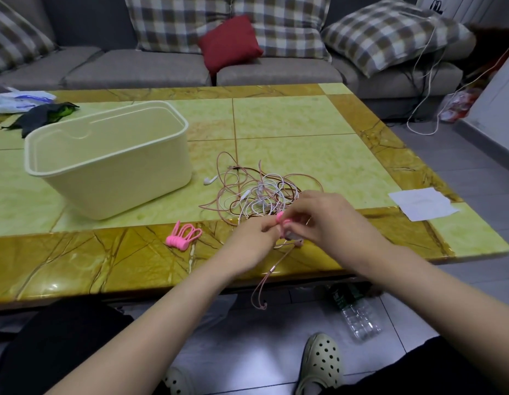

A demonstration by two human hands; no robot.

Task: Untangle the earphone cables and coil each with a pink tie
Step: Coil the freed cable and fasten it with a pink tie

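— Where are our hands?
— Our left hand (pixel 254 238) and right hand (pixel 330 220) meet over the table (pixel 304 124) near its front edge, and both pinch one pink tie (pixel 282 219).
— And the earphone cables (pixel 259 192)?
— They lie tangled at twelve o'clock from our fingers, with one pink strand dangling off the edge. The spare ties (pixel 183 235) lie at nine o'clock.

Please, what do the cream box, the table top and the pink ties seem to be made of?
Cream box: probably plastic, matte, with a smooth moulded rim. Table top: polished stone or an imitation, glossy, veined, with light reflections. Pink ties: likely soft silicone or rubber, judging by their bent loops; not certain.
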